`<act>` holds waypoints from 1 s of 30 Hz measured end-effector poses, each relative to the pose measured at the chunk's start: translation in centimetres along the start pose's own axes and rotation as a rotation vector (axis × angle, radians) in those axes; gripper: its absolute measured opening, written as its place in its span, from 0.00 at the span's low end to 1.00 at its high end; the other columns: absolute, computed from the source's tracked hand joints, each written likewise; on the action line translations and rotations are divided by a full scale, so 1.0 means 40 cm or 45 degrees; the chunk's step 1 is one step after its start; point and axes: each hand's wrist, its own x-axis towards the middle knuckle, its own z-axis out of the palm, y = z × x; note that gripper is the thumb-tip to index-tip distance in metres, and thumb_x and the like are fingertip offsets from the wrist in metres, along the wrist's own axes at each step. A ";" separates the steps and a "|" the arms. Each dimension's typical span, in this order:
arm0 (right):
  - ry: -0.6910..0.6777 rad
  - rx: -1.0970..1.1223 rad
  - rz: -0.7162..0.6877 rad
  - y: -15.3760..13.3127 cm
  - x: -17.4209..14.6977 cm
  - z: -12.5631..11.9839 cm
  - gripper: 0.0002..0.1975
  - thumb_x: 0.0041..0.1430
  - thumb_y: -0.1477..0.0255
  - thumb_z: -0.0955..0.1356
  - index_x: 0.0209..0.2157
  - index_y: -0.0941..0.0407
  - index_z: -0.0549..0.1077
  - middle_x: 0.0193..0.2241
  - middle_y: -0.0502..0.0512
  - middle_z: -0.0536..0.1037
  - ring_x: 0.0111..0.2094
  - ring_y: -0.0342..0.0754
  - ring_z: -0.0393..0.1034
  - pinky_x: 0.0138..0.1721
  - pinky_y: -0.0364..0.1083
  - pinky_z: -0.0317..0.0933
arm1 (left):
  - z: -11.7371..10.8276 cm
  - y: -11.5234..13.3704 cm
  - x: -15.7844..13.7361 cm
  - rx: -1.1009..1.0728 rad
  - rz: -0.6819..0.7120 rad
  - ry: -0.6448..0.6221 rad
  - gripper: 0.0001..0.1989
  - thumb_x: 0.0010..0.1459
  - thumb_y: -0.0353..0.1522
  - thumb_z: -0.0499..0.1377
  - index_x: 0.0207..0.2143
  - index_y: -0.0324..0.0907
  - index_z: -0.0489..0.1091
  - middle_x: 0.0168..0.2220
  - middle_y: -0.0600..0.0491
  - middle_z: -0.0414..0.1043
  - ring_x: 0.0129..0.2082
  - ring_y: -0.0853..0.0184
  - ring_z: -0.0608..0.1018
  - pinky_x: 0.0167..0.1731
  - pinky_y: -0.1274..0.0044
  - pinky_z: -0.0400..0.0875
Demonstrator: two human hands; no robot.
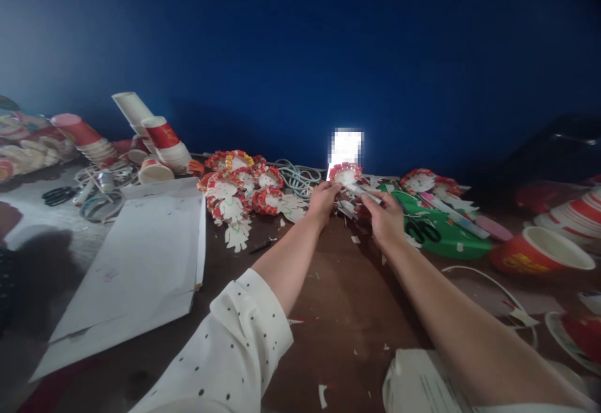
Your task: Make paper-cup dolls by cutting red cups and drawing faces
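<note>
Pinching doll (345, 176) by rim with left hand (323, 203), pale piece (370, 196) with right hand (387, 214); probably light, bendy, creasable; keep to rim.

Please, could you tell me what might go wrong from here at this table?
1. The red-rimmed paper piece in the left hand looks thin, so it might crease if squeezed too hard.
2. The heaped paper figures lie close to that hand, so a sideways move could scatter them.
3. The large red cup stands out to the side of the right forearm; a wide swing might knock it.
</note>
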 end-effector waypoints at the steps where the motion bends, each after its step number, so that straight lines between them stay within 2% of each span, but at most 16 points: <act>1: -0.008 0.009 0.000 0.000 0.000 -0.001 0.21 0.41 0.58 0.74 0.35 0.54 0.71 0.28 0.52 0.79 0.26 0.51 0.75 0.27 0.50 0.71 | 0.000 -0.001 0.001 -0.023 -0.017 -0.011 0.06 0.50 0.31 0.62 0.24 0.38 0.67 0.19 0.58 0.61 0.16 0.79 0.59 0.16 0.84 0.49; 7: -0.031 0.050 -0.035 0.003 0.003 -0.005 0.21 0.40 0.58 0.75 0.34 0.55 0.71 0.26 0.51 0.79 0.24 0.48 0.74 0.27 0.48 0.70 | 0.002 -0.002 0.005 -0.109 -0.100 -0.045 0.05 0.49 0.30 0.62 0.27 0.38 0.67 0.23 0.55 0.66 0.16 0.79 0.61 0.15 0.85 0.49; 24: -0.056 -0.126 -0.106 -0.004 -0.002 -0.007 0.21 0.43 0.56 0.74 0.35 0.54 0.71 0.25 0.51 0.78 0.24 0.50 0.73 0.25 0.48 0.68 | 0.007 0.017 -0.008 -0.147 -0.188 -0.009 0.06 0.46 0.27 0.61 0.21 0.35 0.66 0.20 0.54 0.65 0.14 0.80 0.58 0.13 0.83 0.44; 30: -0.060 -0.398 -0.230 -0.017 -0.006 -0.015 0.19 0.46 0.55 0.71 0.35 0.55 0.72 0.20 0.50 0.76 0.22 0.50 0.72 0.23 0.47 0.65 | 0.003 0.007 -0.003 -0.114 -0.144 -0.006 0.04 0.47 0.27 0.60 0.22 0.35 0.66 0.19 0.53 0.66 0.14 0.79 0.60 0.14 0.83 0.45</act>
